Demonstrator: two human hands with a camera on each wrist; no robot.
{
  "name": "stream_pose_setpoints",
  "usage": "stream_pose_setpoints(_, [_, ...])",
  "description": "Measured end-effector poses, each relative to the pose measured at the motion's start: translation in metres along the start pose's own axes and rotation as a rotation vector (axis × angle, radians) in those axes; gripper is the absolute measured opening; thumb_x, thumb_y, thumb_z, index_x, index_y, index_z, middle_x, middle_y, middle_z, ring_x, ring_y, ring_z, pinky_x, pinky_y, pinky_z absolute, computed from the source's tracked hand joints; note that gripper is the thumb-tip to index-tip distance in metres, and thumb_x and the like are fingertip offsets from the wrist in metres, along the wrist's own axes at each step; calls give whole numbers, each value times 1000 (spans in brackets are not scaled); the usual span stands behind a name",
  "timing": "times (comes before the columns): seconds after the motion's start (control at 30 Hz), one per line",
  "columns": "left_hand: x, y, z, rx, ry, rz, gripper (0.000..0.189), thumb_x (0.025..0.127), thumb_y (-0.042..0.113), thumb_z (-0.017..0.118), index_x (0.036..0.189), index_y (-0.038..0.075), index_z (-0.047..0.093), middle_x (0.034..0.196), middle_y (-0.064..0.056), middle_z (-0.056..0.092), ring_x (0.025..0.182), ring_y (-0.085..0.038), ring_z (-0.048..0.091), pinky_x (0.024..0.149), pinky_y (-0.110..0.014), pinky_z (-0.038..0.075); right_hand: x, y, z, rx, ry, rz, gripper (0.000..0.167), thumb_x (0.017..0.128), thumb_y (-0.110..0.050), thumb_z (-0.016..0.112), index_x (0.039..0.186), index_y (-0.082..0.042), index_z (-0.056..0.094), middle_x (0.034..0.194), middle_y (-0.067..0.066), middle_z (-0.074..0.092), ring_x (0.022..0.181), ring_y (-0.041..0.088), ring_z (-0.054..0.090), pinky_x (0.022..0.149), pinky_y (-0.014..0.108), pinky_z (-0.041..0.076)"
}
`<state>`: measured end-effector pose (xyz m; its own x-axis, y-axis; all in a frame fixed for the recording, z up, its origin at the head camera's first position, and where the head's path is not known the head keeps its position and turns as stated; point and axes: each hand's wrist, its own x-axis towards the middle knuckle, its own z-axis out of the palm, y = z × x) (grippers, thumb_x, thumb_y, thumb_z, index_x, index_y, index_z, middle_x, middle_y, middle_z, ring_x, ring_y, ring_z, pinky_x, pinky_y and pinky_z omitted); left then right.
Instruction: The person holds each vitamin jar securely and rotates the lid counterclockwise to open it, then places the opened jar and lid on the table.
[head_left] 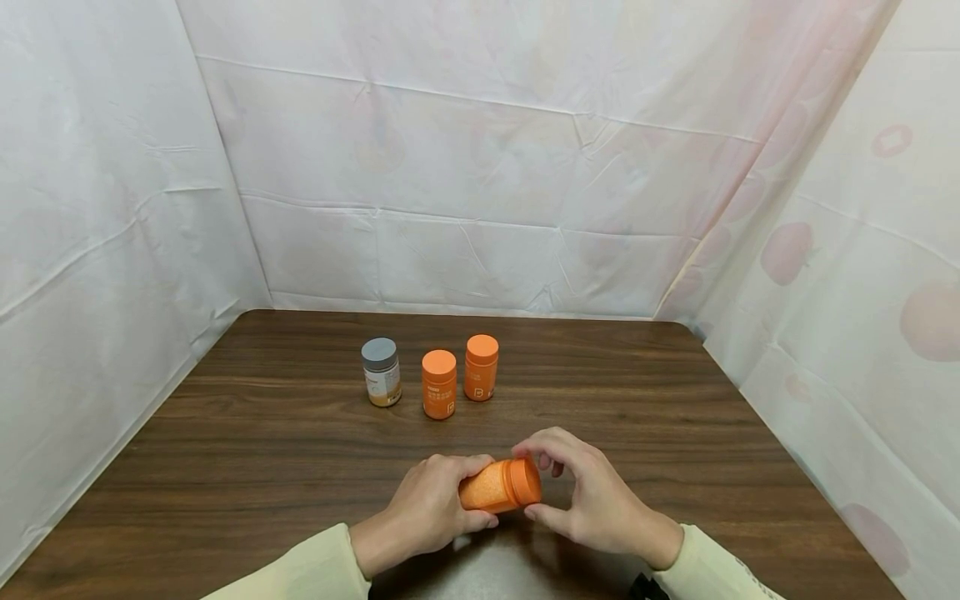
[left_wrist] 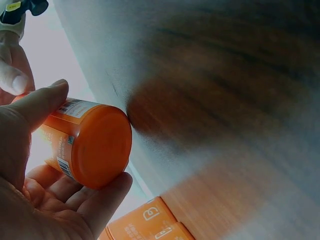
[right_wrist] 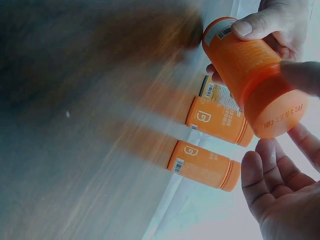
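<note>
- Orange plastic is what both hands are busy with: an orange bottle (head_left: 501, 484) is held on its side just above the table (head_left: 675, 400), at about 6 o'clock of the tabletop, near the person's edge.
- The left hand (head_left: 431, 508) wraps the bottle's body, thumb on top and fingers curled underneath; the left wrist view shows its flat base pointing away from the palm.
- The right hand (head_left: 588, 492) has its grip at the orange cap (head_left: 524, 481); the head view shows thumb and fingertips curled about the cap's rim, while the right wrist view shows one finger on the cap and the other fingers spread just below it.
- The cap sits fully on the neck with no gap showing, so I judge the opening as barely started: the bottle is lifted and braced, the cap not yet off.
- Three more bottles stand upright in a short row at 12 o'clock from the hands, well apart from them: a grey-capped bottle (head_left: 381, 372) at the left, then two orange bottles (head_left: 438, 384) and (head_left: 481, 367); all three are capped and untouched.
</note>
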<state>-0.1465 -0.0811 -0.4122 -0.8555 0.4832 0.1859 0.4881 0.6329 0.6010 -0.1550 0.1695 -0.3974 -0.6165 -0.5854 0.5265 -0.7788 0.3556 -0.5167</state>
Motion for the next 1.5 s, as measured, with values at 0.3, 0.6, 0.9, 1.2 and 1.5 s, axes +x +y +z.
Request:
stream_pose_setpoints(0.3, [1, -2, 1, -4, -8, -13, 42, 75, 32, 94, 109, 34, 70, 82, 20, 61, 69, -3, 54, 63, -26, 44, -2, 0, 3, -37, 23, 163, 42, 88, -37, 82, 124, -25, 64, 97, -11, 63, 80, 11, 56, 67, 29, 50])
stream_pose_setpoints(0.6, [1, -1, 1, -9, -16, -14, 42, 75, 32, 94, 109, 34, 70, 84, 20, 61, 70, -2, 55, 64, -26, 44, 0, -2, 1, -23, -13, 296, 31, 94, -41, 75, 116, -22, 65, 88, -8, 64, 67, 16, 57, 59, 25, 47])
stream_pose_setpoints(0.9, [1, -2, 1, -12, -19, -15, 41, 75, 32, 93, 109, 35, 70, 84, 20, 62, 70, -3, 55, 65, -26, 45, 1, -3, 1, 1, -50, 360, 27, 92, -43, 76, 109, -23, 68, 83, -12, 64, 65, 7, 55, 56, 25, 47])
stream_pose_setpoints(1.2, [1, -2, 0, -20, -23, -12, 40, 76, 32, 93, 108, 35, 70, 85, 20, 62, 71, -3, 56, 65, -26, 45, 1, -1, 1, 29, -59, 360, 24, 91, -41, 78, 106, -25, 68, 82, -12, 65, 63, 7, 56, 55, 25, 48])
stream_pose_setpoints(1.5, [1, -3, 1, -14, -20, -7, 41, 75, 32, 93, 108, 35, 70, 84, 20, 61, 70, -3, 55, 64, -26, 45, 0, 0, 1, 1, -44, 263, 32, 88, -39, 82, 113, -26, 68, 90, -13, 67, 71, 17, 59, 61, 28, 49])
